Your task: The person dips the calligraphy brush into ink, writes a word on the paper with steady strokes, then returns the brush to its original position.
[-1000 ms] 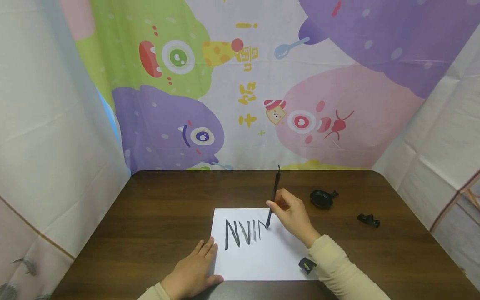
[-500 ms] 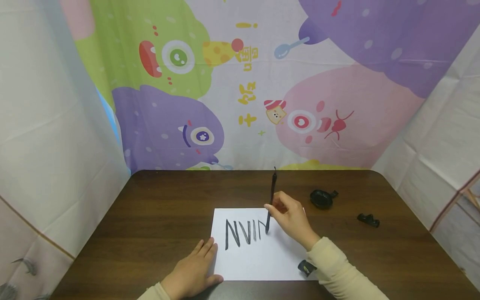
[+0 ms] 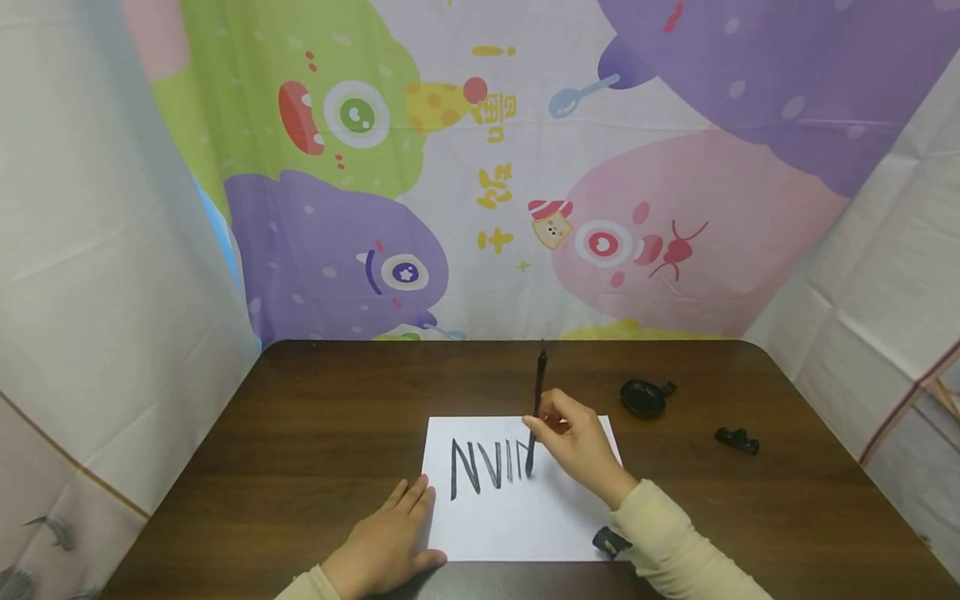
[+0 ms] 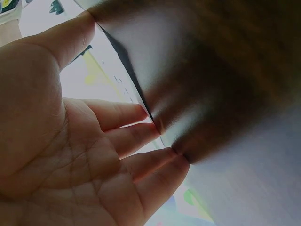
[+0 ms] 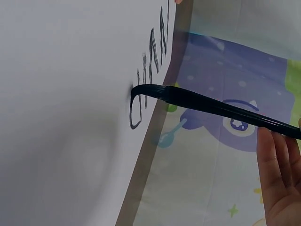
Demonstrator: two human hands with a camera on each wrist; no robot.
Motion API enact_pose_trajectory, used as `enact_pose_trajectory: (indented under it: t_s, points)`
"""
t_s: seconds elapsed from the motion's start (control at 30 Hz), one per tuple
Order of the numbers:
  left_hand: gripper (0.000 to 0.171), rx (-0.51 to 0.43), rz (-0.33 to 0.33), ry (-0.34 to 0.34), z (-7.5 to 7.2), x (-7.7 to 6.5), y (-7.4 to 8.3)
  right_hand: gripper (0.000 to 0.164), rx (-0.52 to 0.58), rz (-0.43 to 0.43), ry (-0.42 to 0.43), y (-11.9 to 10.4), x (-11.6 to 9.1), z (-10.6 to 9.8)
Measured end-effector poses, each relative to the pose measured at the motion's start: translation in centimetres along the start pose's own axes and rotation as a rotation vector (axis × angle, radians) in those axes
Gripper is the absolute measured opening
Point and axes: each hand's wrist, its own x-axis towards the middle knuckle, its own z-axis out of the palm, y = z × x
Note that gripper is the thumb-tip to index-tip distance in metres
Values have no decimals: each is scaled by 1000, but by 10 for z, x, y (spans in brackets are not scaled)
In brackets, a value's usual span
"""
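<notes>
My right hand [image 3: 581, 442] pinches a black calligraphy brush [image 3: 539, 383] by its handle, which stands nearly upright in the head view. The brush's bent, wet tip [image 5: 146, 90] touches a white sheet of paper [image 3: 517, 529], on a curved stroke [image 5: 131, 115]. To the left of that stroke, several black letter strokes [image 3: 491, 465] run in a row. My left hand [image 3: 390, 533] lies flat with straight fingers at the sheet's left edge; in the left wrist view its fingertips [image 4: 181, 160] touch the surface.
A dark wooden table [image 3: 315, 433] bears the sheet. Right of it lie a small black oval ink dish [image 3: 643, 398] and a black wavy brush rest [image 3: 737, 440]. A small black object [image 3: 611, 542] shows beside the right sleeve. A printed cartoon curtain [image 3: 480, 300] hangs behind.
The right hand with the brush has moved down the sheet and slightly left, drawing the curved stroke farther toward the person. The left hand has stayed in place.
</notes>
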Motion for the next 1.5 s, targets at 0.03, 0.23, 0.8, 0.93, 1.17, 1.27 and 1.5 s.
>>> enact_pose_trajectory:
  t_s: [0.03, 0.23, 0.8, 0.93, 1.17, 1.27, 1.5]
  points:
    - [87, 1, 0, 0, 0, 0, 0, 20, -3, 2, -1, -1, 0, 0]
    - [88, 3, 0, 5, 0, 0, 0, 19, 3, 14, -14, -4, -2, 3]
    - [87, 1, 2, 5, 0, 0, 1, 16, 42, 58, -26, -7, -4, 6]
    - [87, 0, -4, -2, 0, 0, 1, 18, 105, 84, -4, -6, -1, 5]
    - [87, -4, -6, -4, -1, 0, 2, 19, 211, 79, 58, -15, 6, -6]
    - [87, 3, 1, 1, -1, -1, 2, 19, 232, 66, 73, -25, 9, -13]
    - [87, 8, 5, 10, -1, -1, 2, 17, 256, 74, 105, -31, 13, -25]
